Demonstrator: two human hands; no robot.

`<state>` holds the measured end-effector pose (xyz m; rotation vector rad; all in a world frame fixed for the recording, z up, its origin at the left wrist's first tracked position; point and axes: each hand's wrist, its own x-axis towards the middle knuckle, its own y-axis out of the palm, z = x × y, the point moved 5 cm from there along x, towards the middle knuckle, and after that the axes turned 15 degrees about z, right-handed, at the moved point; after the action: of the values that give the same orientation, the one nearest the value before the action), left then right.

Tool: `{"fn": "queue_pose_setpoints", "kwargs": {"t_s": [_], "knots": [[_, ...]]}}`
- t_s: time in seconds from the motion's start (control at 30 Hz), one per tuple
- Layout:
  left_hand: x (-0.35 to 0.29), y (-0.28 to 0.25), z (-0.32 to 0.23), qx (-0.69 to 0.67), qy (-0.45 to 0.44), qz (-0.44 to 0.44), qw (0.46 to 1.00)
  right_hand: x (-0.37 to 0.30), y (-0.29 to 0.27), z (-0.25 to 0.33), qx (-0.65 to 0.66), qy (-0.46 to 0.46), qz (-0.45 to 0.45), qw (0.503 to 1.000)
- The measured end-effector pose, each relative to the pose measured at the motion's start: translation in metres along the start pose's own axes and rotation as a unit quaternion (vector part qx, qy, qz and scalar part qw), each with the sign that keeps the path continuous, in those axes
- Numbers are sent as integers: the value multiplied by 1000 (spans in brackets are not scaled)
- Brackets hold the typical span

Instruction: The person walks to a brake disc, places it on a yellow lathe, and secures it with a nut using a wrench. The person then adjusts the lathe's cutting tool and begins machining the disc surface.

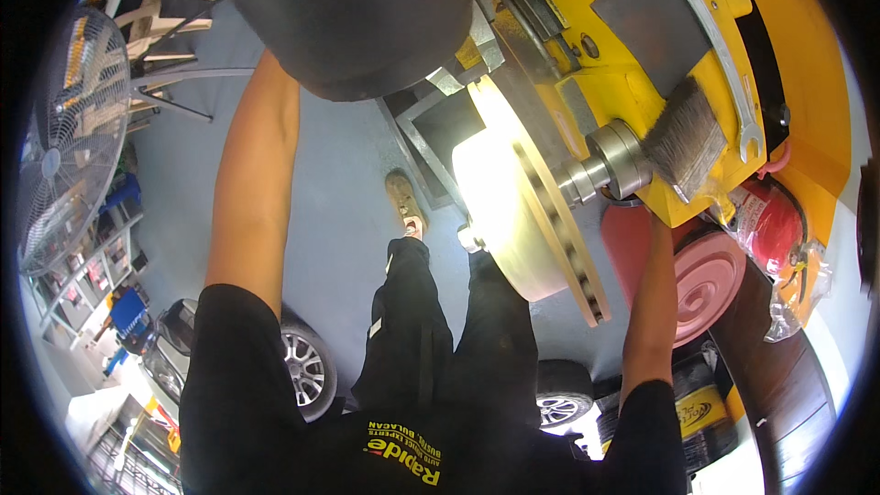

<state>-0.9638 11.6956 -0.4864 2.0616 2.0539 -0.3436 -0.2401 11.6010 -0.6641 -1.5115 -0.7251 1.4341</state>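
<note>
My left forearm (254, 160) reaches up and passes behind a large dark rounded housing (357, 18), which hides my left hand. On the other side, my right forearm (653, 302) runs up behind the edge of a yellow machine (683, 208), so the right hand is out of sight too. Between the arms a vented brake disc (513, 192) sits upright on the machine's steel spindle (600, 165). Glare washes out much of its face. Whether the disc is turning, I cannot tell. Neither hand is seen touching it.
On the machine lie a wrench (720, 46), a wide bristle brush (686, 139) and a dark flat pad (653, 27). Beneath are a pink round plastic item (706, 284) and plastic bags (796, 302). A fan (73, 142) stands left; car wheels (305, 368) are behind me.
</note>
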Motion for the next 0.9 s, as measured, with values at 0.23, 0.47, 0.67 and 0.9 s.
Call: {"fn": "queue_pose_setpoints", "kwargs": {"t_s": [0.23,0.47,0.67,0.9], "knots": [[-23,-14,7,29,-35,-22,999,-106,7,94,10,38,274,961],[-9,-3,3,11,-16,-7,1000,-9,-4,-2,22,-12,5,1000],[-11,-6,-1,31,-24,-14,999,-88,59,65,56,-6,213,975],[-1,2,11,16,-25,-5,1000,-25,-15,-5,27,32,14,999]]}}
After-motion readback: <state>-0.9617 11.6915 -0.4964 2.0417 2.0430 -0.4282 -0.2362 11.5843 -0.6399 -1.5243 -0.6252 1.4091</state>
